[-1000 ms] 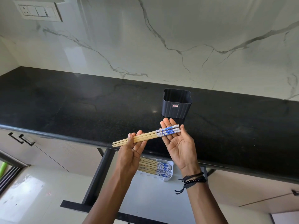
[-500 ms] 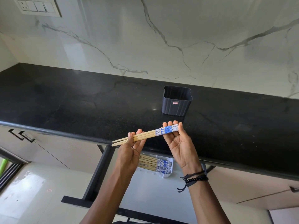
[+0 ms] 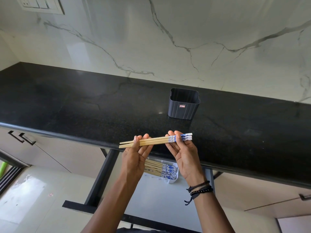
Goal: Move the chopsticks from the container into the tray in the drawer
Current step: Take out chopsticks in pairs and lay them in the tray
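A few wooden chopsticks [image 3: 154, 141] with blue-and-white patterned ends lie level between my hands, just above the counter's front edge. My left hand [image 3: 134, 158] pinches their plain tips between thumb and fingers. My right hand [image 3: 184, 155], palm towards me, carries the patterned ends across its straight fingers. The black ribbed container [image 3: 184, 106] stands on the counter behind my hands, and nothing sticks out of its top. Below my hands, the white tray [image 3: 174, 180] in the open drawer [image 3: 156, 199] holds several more chopsticks [image 3: 159, 169], partly hidden by my hands.
The black granite counter [image 3: 84, 105] runs the full width below a marble wall. The drawer's black front [image 3: 75, 205] juts out towards me. Closed cabinet doors with black handles [image 3: 23, 137] flank the drawer. A switch plate [image 3: 40, 5] is on the wall at top left.
Both hands, with the chopsticks between them, have drifted slightly towards me and levelled the bundle; it now lies nearly horizontal. My left hand's hold has moved closer to the tips.
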